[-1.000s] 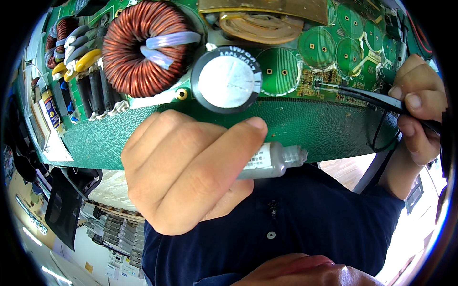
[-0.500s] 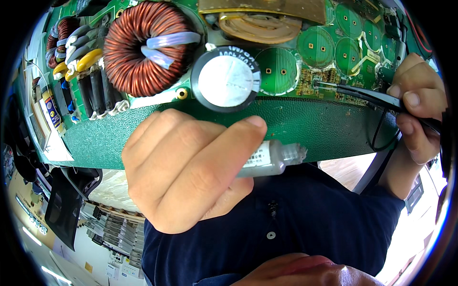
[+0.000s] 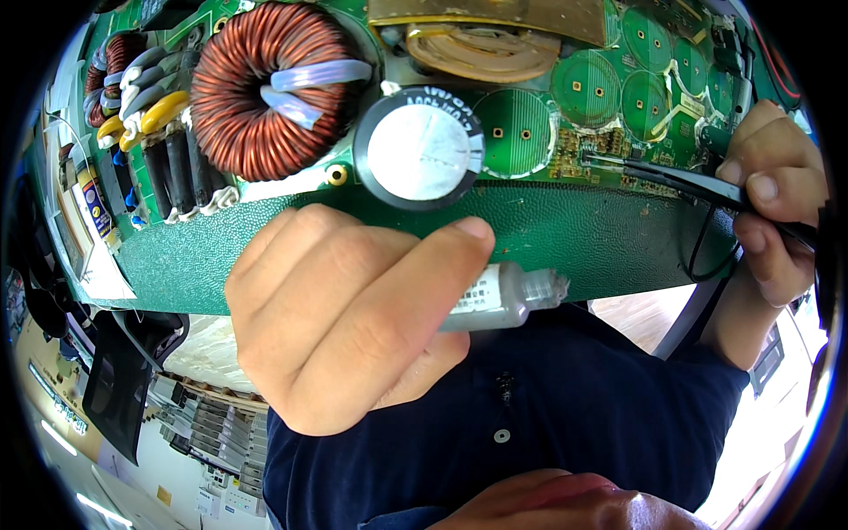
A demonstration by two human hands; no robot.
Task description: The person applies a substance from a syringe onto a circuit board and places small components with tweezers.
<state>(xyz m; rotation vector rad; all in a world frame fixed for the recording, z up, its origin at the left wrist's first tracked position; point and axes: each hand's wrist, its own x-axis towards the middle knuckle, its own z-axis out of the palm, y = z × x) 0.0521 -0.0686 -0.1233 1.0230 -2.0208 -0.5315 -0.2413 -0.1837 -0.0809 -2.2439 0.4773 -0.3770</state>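
Observation:
My left hand [image 3: 353,318] is closed around a small translucent tube [image 3: 503,305] with a white label. The tube lies nearly level, its threaded neck pointing right with greyish matter at the mouth. At the right, my right hand [image 3: 777,190] grips black tweezers [image 3: 693,181] between thumb and fingers. The tweezers slant left, their metal tips at a cluster of tiny parts on the green circuit board [image 3: 530,106]. I cannot tell whether the tips pinch anything. Just beyond my left hand stands a round capacitor [image 3: 417,152] with a silvery top.
A large copper-wound toroid coil [image 3: 225,110] and yellow-sleeved leads [image 3: 163,112] rise from the board's left. A flat coil [image 3: 481,53] sits at the far middle. The green textured mat [image 3: 609,238] runs along the near side. A black cable [image 3: 698,256] loops below the tweezers.

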